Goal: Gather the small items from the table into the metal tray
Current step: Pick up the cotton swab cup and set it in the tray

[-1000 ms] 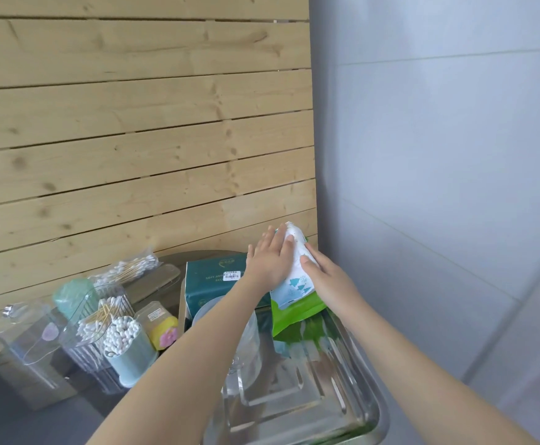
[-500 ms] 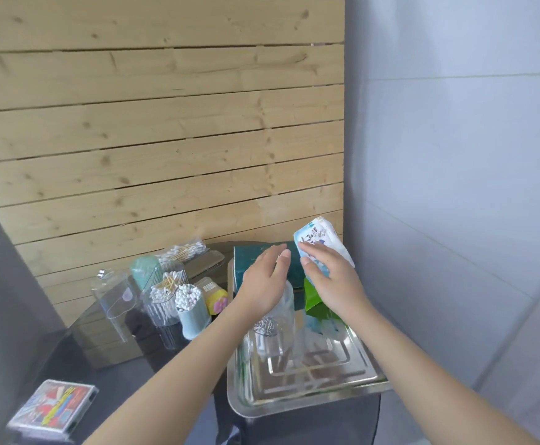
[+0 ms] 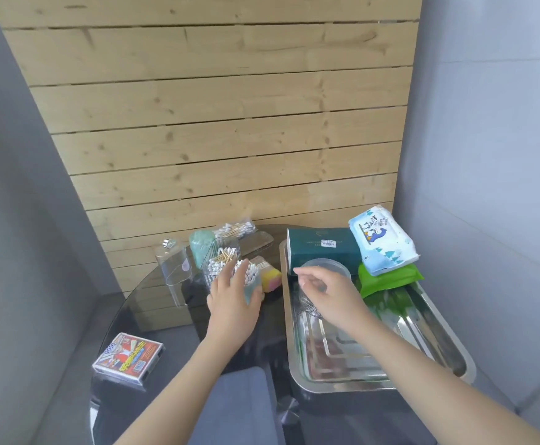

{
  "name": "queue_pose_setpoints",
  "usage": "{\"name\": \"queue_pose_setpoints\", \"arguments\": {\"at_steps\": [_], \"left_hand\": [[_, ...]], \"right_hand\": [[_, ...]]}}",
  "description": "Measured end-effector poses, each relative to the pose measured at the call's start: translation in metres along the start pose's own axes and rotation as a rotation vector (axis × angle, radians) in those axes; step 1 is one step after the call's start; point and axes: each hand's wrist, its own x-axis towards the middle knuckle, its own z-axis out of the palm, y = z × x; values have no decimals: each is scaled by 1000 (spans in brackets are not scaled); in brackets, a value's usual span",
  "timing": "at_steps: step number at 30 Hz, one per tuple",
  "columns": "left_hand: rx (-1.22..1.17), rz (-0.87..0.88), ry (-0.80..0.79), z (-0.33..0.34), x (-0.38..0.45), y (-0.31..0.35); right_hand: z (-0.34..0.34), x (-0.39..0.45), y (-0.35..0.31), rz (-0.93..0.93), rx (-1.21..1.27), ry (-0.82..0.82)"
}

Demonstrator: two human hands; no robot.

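The metal tray [image 3: 326, 385] sits at the right of the dark glass table. At its far end lie a dark green box [image 3: 320, 252], a clear round container [image 3: 326, 266], and a white-and-blue wipes pack [image 3: 384, 242] resting on a green pack [image 3: 390, 279]. My left hand [image 3: 233, 303] wraps a light blue cup of cotton swabs [image 3: 251, 279] standing left of the tray, fingers on one side and thumb on the other. Over the clear container hovers my right hand [image 3: 329, 297], fingers loosely curled and holding nothing.
Left of the tray stand a clear box of swabs [image 3: 220, 261], a yellow-pink item [image 3: 270, 277], a mint green item [image 3: 201, 245], a bag of swabs [image 3: 235, 229] and a clear stand [image 3: 174, 268]. A card pack [image 3: 127, 356] lies near the front left edge. A wooden wall is behind.
My right hand let go of the wipes pack, which now lies on the green pack. My left hand moved left from the tray to the cotton swab cup.
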Motion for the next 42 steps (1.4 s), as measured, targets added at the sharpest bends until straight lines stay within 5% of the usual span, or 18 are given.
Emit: {"name": "queue_pose_setpoints", "arguments": {"at_steps": [13,20,27,37,40,42], "left_hand": [[-67,104,-25,-1,25,-28],[-244,179,-28,-33,10,-29],[-509,189,-216,-53,10,-21],[-695,130,-309,-49,17,-37],[-651,71,-238,-51,25,-45],[-572,-20,-55,-54,37,-55]], "right_hand": [[27,23,-9,-13,-66,54],[36,20,-17,-11,20,-195],[26,27,-16,30,306,-396],[45,35,-13,81,375,-404],[54,38,-18,67,320,-331],[61,41,-19,57,262,-284]]}}
